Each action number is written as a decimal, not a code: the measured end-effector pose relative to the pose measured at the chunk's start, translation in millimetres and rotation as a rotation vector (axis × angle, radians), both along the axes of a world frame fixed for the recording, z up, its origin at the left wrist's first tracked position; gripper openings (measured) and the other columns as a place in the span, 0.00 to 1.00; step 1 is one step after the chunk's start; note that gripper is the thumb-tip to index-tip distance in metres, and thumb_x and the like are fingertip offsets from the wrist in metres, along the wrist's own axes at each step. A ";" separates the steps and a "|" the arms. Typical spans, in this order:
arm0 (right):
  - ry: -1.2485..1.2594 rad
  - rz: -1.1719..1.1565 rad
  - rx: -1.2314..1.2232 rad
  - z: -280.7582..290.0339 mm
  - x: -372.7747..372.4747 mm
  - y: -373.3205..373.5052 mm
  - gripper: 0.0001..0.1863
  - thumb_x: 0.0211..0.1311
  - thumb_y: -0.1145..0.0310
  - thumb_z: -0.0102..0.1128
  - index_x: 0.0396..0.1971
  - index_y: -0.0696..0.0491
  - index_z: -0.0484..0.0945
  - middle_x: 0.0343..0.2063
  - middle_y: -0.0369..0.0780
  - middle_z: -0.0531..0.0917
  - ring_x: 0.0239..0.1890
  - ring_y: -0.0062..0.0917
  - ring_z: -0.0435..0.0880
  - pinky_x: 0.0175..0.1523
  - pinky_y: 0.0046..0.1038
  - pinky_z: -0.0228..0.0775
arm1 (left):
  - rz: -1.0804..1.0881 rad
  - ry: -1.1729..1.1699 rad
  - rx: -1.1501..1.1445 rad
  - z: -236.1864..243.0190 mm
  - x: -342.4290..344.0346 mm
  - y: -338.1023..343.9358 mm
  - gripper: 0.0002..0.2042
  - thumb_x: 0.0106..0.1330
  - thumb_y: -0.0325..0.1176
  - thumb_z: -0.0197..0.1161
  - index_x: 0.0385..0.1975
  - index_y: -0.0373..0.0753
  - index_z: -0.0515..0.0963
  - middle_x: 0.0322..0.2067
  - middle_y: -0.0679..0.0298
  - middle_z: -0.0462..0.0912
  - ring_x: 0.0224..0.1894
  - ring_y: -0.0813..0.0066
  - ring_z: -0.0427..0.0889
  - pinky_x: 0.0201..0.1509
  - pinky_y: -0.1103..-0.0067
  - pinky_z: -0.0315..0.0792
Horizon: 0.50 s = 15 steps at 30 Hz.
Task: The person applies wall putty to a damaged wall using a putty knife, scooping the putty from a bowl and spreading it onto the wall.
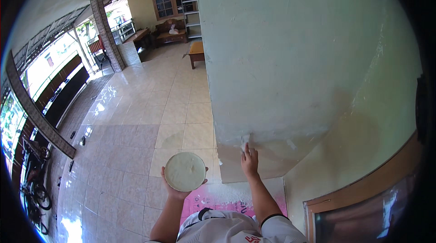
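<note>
My left hand (175, 191) grips a round tub (185, 171) from beneath, with fingers up both its sides. Pale, off-white paste fills the tub, with a small lump on its surface. My right hand (250, 160) is closed around a small putty knife (245, 139), its index finger stretched along the tool. The light-coloured blade lies against the lower part of the pale green wall (281, 70). Whitish smears and a duller grey-brown band mark the wall around the blade. The putty knife's handle is hidden in my hand.
A pink sheet (218, 200) strewn with white crumbs lies on the tiled floor (122, 152) at the wall's foot. A wood-framed window (354, 216) is at lower right. Wooden furniture (170, 32), a shelf rack (191, 14), pillars (106, 34) and a parked motorcycle (36, 188) stand farther off.
</note>
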State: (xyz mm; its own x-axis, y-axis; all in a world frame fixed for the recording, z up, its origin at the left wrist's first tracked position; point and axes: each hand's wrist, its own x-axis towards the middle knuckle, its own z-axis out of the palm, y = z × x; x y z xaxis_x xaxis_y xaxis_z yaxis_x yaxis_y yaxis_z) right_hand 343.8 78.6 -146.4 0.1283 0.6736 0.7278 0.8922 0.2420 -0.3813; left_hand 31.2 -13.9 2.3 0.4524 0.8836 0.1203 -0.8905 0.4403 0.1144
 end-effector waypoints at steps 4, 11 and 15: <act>-0.010 -0.040 0.062 2.9 7.6 15.4 0.44 0.57 0.78 0.71 0.75 0.48 0.67 0.39 0.45 0.78 0.41 0.44 0.77 0.47 0.43 0.74 | -0.015 0.033 -0.010 0.4 3.5 3.0 0.51 0.60 0.79 0.51 0.77 0.49 0.58 0.74 0.42 0.58 0.72 0.20 0.57 0.61 0.25 0.65; 0.000 -0.045 -0.144 -28.7 12.5 -10.8 0.43 0.58 0.76 0.72 0.75 0.44 0.68 0.43 0.45 0.79 0.43 0.44 0.78 0.45 0.44 0.78 | 0.016 0.011 -0.006 1.5 3.3 1.0 0.48 0.63 0.76 0.52 0.77 0.49 0.59 0.74 0.42 0.59 0.72 0.19 0.57 0.59 0.24 0.66; 0.056 -0.040 0.084 15.8 1.1 12.7 0.43 0.58 0.78 0.70 0.76 0.45 0.67 0.42 0.45 0.79 0.42 0.44 0.78 0.45 0.43 0.76 | -0.003 0.003 -0.018 7.3 4.1 -1.4 0.49 0.62 0.76 0.53 0.77 0.48 0.59 0.74 0.42 0.59 0.72 0.19 0.57 0.59 0.24 0.66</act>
State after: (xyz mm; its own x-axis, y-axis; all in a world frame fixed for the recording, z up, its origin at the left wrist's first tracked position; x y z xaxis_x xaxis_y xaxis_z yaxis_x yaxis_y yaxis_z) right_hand 344.9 91.3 -130.6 0.1956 0.6042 0.7724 0.8797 0.2400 -0.4105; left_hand 35.3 -15.4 9.6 0.4552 0.8843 0.1036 -0.8889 0.4449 0.1090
